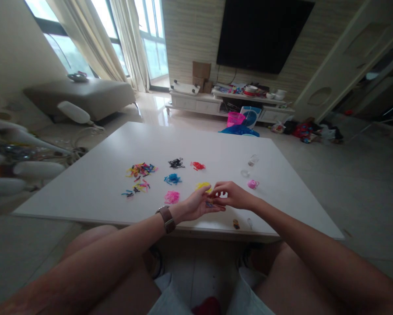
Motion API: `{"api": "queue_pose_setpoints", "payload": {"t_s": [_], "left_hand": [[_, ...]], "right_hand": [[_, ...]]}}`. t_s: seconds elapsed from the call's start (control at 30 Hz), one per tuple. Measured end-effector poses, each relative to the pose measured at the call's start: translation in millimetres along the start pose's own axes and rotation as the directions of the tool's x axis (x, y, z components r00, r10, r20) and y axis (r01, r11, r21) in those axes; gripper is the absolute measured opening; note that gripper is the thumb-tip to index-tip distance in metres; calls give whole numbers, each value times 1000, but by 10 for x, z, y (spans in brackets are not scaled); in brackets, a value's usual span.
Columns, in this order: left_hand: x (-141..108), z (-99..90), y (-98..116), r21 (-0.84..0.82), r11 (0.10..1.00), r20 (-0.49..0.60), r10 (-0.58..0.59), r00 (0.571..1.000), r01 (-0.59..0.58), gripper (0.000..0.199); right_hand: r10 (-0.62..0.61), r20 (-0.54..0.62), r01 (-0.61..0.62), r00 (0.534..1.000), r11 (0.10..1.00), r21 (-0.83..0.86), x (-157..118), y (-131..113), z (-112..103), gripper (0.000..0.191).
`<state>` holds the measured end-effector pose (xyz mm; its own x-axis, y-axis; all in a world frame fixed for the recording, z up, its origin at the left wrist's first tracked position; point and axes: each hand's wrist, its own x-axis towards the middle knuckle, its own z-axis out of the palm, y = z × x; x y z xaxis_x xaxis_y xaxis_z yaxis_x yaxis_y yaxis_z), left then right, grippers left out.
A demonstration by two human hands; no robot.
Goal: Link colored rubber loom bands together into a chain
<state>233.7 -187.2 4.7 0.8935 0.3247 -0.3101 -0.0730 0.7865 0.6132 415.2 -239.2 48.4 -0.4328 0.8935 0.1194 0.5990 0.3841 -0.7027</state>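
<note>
Just nearside of the yellow pile (201,185), the left hand (199,205) lies palm up, cradling small coloured pieces (209,204), their long axis unclear. The right hand (231,195), right of that pile, curls narrowly above them; its grip I cannot tell. White worktop (94,175) surrounds the pile; beyond hangs a television (265,33).

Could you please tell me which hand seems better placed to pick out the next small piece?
Probably the right hand: its fingers bend down over the left hand, which is turned palm up and appears to carry small coloured pieces.
</note>
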Motion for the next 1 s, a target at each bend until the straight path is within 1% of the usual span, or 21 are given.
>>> {"api": "queue_pose_setpoints", "payload": {"t_s": [0.1, 0.23, 0.33, 0.4, 0.47, 0.53, 0.6, 0.63, 0.67, 0.7, 0.77, 0.8, 0.83, 0.87, 0.93, 1.0], "left_hand": [[16, 36, -20, 28, 1000, 15, -14, 1000, 14, 38], [26, 60, -31, 59, 997, 42, -44, 998, 41, 42], [27, 62, -40, 82, 995, 64, -63, 996, 58, 43], [30, 52, -46, 108, 992, 55, -68, 996, 62, 41], [36, 28, -46, 146, 987, -5, -66, 998, 66, 35], [42, -4, -32, 201, 978, -118, -39, 992, 63, 28], [41, -31, -2, 294, 955, -221, 28, 975, 39, 21], [36, -40, 19, 367, 930, -256, 88, 963, 12, 19], [29, -45, 41, 461, 887, -272, 169, 947, -26, 17], [19, -45, 64, 572, 817, -264, 266, 927, -72, 17], [-5, -38, 105, 781, 605, -189, 466, 864, -155, 21], [-18, -32, 120, 851, 492, -132, 537, 833, -182, 23], [-31, -26, 129, 895, 399, -79, 580, 810, -198, 26], [-43, -20, 134, 920, 333, -38, 602, 797, -207, 28], [-66, -6, 129, 941, 258, 14, 617, 787, -218, 30], [-85, 11, 114, 950, 213, 45, 630, 776, -227, 30]], "right_hand": [[17, 17, -17, 1000, 1000, -14, -60, 11, -36, 13], [43, 15, -42, 999, 998, -39, -120, -3, -66, 10], [29, 22, -27, 999, 996, -80, -131, -19, -62, 12], [12, 19, -10, 1000, 994, -109, -127, -31, -66, 12], [8, -3, -9, 1000, 992, -123, -120, -42, -90, 10], [31, -44, -37, 999, 991, -127, -115, -45, -133, 10], [62, -96, -76, 993, 987, -140, -110, -35, -178, 10], [75, -122, -93, 990, 985, -148, -108, -26, -196, 9], [84, -143, -106, 986, 982, -154, -105, -16, -209, 9], [91, -161, -116, 983, 981, -155, -102, -6, -215, 9], [104, -182, -131, 978, 980, -147, -94, 8, -212, 8], [110, -187, -138, 976, 980, -141, -88, 11, -205, 8], [116, -191, -143, 975, 980, -138, -82, 11, -196, 8], [121, -194, -149, 974, 979, -137, -75, 9, -186, 8], [128, -200, -157, 971, 978, -138, -61, 1, -171, 8], [126, -204, -156, 971, 978, -136, -50, -6, -162, 7]]}}
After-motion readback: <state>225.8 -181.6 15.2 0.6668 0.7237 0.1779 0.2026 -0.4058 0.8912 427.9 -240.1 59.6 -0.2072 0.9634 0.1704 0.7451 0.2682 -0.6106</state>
